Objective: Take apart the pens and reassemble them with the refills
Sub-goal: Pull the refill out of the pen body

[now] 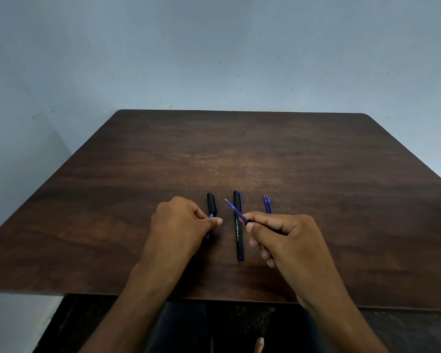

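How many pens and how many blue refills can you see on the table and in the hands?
Capped whole pens: 1
Loose pen caps: 1
Blue refills lying spare: 2
Blue refills in the right hand: 1
Blue pieces under the left hand: 1
Total: 6

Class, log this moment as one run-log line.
left hand: on black pen | right hand: holds blue refill | spare refills: untouched
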